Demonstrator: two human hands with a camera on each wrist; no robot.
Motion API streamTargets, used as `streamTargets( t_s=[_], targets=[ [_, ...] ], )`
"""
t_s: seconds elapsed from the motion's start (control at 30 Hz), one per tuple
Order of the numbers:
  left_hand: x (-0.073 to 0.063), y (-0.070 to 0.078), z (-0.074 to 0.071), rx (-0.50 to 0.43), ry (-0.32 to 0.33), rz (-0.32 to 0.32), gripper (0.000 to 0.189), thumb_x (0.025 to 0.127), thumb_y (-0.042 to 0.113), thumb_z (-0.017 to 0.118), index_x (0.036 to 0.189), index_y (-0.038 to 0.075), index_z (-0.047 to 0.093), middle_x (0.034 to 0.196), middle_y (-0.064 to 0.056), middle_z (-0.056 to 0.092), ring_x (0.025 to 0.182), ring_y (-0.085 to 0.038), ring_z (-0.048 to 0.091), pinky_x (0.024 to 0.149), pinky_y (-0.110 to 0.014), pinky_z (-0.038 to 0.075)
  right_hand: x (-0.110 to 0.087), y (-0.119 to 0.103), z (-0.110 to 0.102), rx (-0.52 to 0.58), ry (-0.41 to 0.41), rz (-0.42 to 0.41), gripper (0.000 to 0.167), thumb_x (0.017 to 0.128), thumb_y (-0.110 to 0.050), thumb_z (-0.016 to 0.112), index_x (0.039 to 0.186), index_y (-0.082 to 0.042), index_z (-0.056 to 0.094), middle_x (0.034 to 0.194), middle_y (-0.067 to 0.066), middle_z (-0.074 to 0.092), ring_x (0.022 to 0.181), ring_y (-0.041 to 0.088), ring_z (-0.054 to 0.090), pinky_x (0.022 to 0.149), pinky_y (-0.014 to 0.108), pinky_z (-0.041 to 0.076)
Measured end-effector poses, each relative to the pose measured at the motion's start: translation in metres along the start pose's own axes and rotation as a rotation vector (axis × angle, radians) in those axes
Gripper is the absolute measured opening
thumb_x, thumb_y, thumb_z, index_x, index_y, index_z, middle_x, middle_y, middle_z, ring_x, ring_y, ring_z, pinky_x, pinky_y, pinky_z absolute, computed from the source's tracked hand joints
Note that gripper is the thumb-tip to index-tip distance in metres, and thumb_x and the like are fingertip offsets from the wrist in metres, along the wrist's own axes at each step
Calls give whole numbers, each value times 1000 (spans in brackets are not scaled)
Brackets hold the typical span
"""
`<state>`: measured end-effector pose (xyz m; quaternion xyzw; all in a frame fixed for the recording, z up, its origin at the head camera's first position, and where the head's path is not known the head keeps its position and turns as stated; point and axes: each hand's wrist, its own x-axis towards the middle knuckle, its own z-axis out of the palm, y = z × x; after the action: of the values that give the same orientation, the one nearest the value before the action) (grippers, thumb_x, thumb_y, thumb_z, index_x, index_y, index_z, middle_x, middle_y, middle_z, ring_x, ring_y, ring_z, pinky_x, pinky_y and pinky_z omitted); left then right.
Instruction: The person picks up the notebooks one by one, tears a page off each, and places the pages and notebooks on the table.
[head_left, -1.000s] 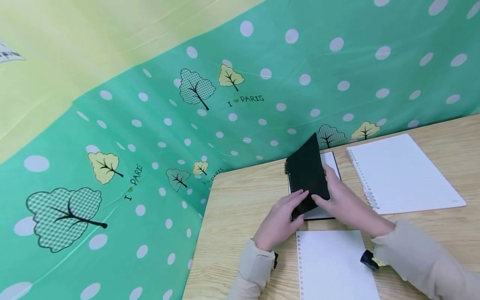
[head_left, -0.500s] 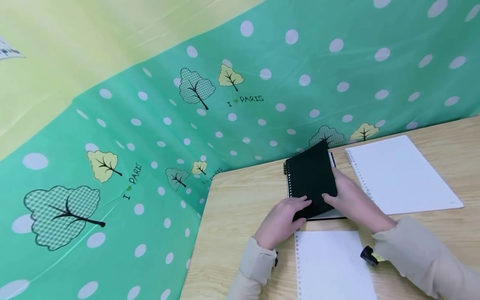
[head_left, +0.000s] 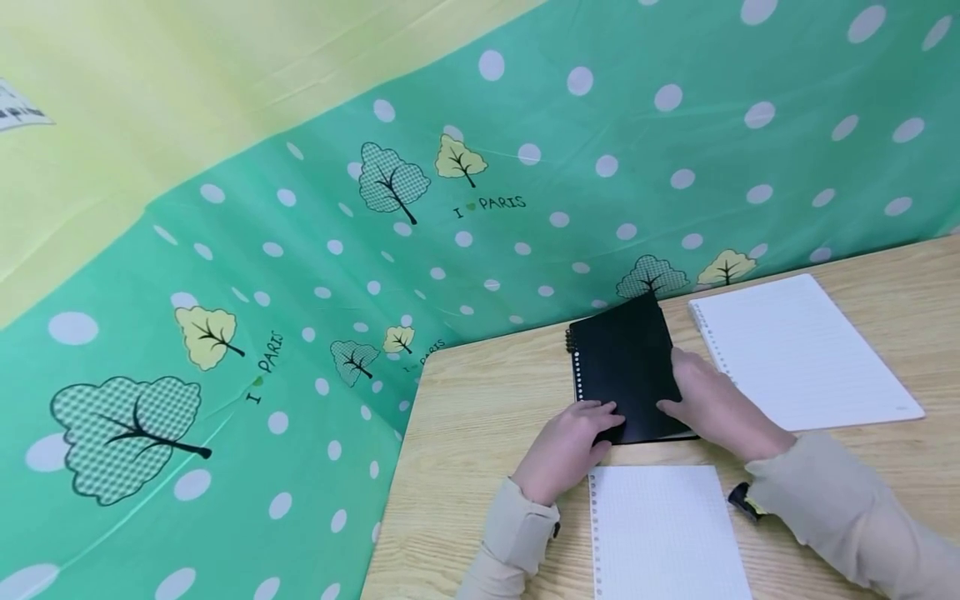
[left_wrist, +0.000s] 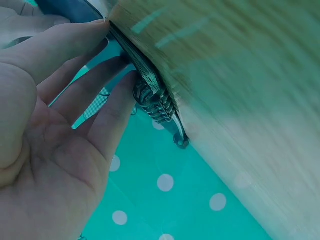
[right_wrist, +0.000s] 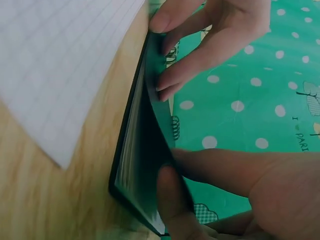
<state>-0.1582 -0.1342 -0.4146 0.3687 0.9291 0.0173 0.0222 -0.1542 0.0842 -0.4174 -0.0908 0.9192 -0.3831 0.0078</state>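
A black spiral-bound notebook (head_left: 626, 371) lies at the table's back edge, its coil along the left side. Its front cover (right_wrist: 159, 117) is nearly down over the pages, with a narrow gap along the free side. My right hand (head_left: 712, 404) pinches that cover's right edge between thumb and fingers. My left hand (head_left: 566, 442) rests fingers on the cover's lower left corner, thumb at the bottom edge. In the left wrist view, the metal coil (left_wrist: 155, 102) shows just past the left fingertips.
A squared sheet (head_left: 667, 533) with punched holes lies in front of the notebook. To the right is a larger open lined notebook (head_left: 806, 350). A green dotted curtain (head_left: 525, 217) hangs behind the wooden table (head_left: 465, 433).
The black cover has come down from steeply raised to nearly flat, swung rightward by my right hand. My left hand has stayed at the lower left corner.
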Motion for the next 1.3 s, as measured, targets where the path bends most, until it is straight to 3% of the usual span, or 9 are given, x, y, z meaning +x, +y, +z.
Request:
streamTargets(
  t_s=[0.17,0.23,0.33,0.43,0.57,0.8,1.1,1.3],
  targets=[
    [-1,1,1,8,2,-14,41,96,16,67,136,17,62,141,4,58,134,-13,51,107,-25,43,-1,4,2,-121,-17,13,76,88,-12,74,134,30,31,132,49,39,119,61,47,91,62,48],
    [-1,1,2,16,5,-15,43,96,17,67,138,16,60,141,4,58,133,-13,51,106,-24,44,-1,5,3,-162,-14,4,73,87,-14,76,130,30,36,123,47,45,106,58,56,83,57,52],
    [-1,1,1,31,10,-6,41,96,18,67,137,16,61,142,3,58,134,-13,51,106,-24,44,-1,8,3,-209,0,-12,63,86,-16,77,121,28,47,104,39,51,80,43,62,67,48,54],
    [-2,1,1,40,14,-2,37,96,19,67,133,17,64,142,3,58,134,-14,51,106,-24,44,0,8,3,-227,28,-37,52,85,-15,78,110,24,55,91,28,51,67,28,55,58,41,50],
    [-3,1,0,42,9,-7,36,96,19,67,132,17,65,142,3,57,134,-13,50,106,-24,44,0,7,5,-241,63,-46,47,84,-13,79,106,23,58,88,26,49,69,28,50,58,40,48],
    [0,3,1,27,11,-2,36,97,24,66,132,17,65,142,2,58,135,-14,50,108,-24,42,-1,7,5,-345,80,-13,28,84,-18,78,83,7,66,90,25,51,76,34,48,57,42,46],
    [-1,4,3,-51,-30,-55,52,97,52,57,137,20,61,147,4,53,139,-15,46,110,-29,42,0,10,3,-344,60,-23,31,84,-18,78,90,11,67,96,30,53,79,38,53,61,46,50],
    [-2,4,1,-49,-33,-67,50,96,49,60,137,20,61,147,4,53,138,-15,46,110,-29,41,2,12,0,-340,33,-48,44,84,-19,79,105,17,65,96,29,53,80,36,53,66,48,51]
  ],
)
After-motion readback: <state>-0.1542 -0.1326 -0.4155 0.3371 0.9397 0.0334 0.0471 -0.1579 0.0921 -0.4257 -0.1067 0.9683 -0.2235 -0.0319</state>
